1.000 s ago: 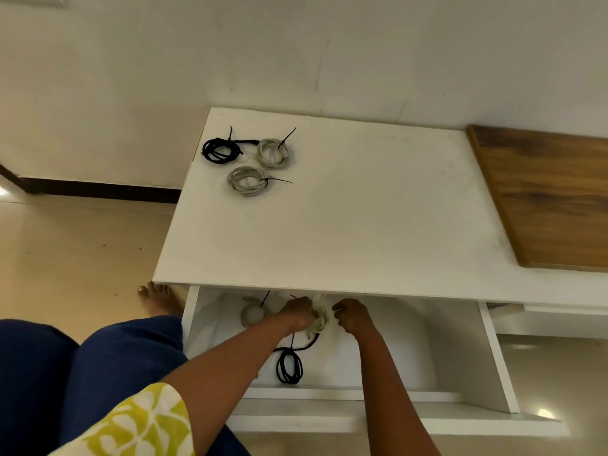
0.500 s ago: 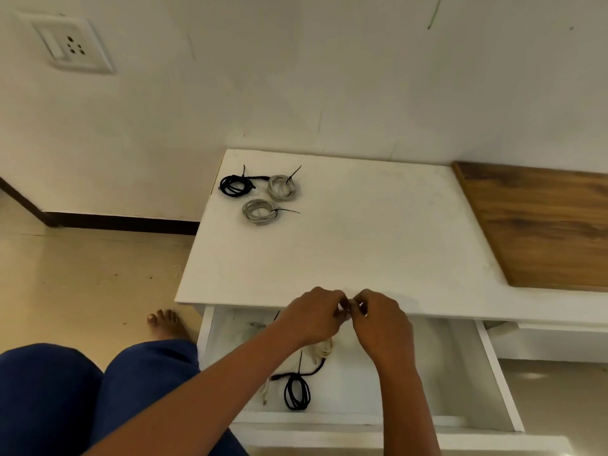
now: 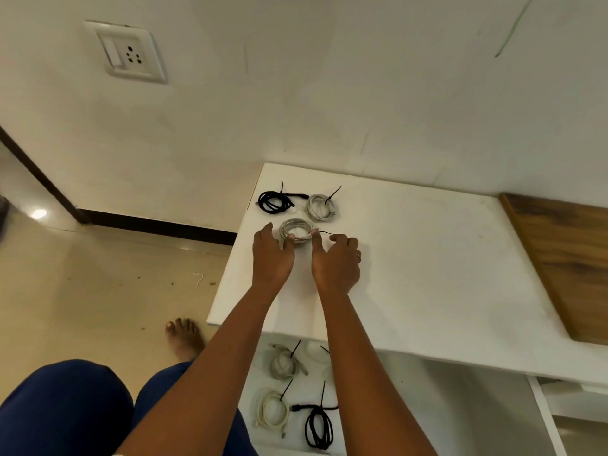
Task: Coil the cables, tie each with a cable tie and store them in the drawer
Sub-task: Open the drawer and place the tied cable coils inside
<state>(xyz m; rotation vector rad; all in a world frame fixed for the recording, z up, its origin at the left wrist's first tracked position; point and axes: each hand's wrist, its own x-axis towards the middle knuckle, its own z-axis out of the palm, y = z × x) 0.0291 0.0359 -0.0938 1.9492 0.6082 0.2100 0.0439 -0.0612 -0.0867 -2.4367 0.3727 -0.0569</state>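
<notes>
- Both hands have come up out of the drawer [image 3: 493, 422] since half a second ago and reached across the white top [image 3: 427, 258].
- Left hand [image 3: 271, 255] and right hand [image 3: 339, 261] bracket the grey coil [image 3: 296, 232]; fingertips touch its rim, no firm grasp visible yet.
- Storing step: next, pinch this tied coil, lift it, carry it to the drawer.
- Two more coils wait just beyond the fingers.

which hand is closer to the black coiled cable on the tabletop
Left. The left hand sits just below the black coil; the right hand is farther right, on the far side of the grey coil between both hands.
</notes>
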